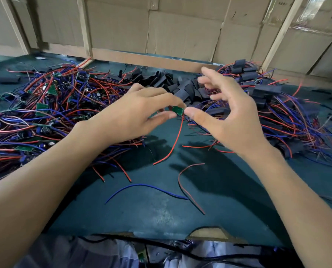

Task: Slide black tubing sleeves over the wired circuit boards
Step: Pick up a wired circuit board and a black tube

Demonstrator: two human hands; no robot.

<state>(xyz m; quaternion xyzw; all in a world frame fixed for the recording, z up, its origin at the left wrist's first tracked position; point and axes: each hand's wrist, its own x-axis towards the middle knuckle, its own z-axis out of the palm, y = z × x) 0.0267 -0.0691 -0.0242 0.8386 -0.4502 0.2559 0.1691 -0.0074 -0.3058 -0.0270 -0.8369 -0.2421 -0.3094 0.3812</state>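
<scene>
Left hand [140, 111] pinches green board [177, 110]; right hand [225, 113] fingers spread, thumb touching board.

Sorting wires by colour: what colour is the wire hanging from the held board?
Red wire, seen in the head view, below the board.

Assembly workshop, wired-board heaps [51, 105], cardboard walls [180, 31]

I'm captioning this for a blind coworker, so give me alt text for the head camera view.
The left hand pinches a small green board with a red wire hanging down, while the open right hand reaches in with its thumb at the board's end. Wired boards pile at left, black sleeves behind, sleeved boards at right.
</scene>
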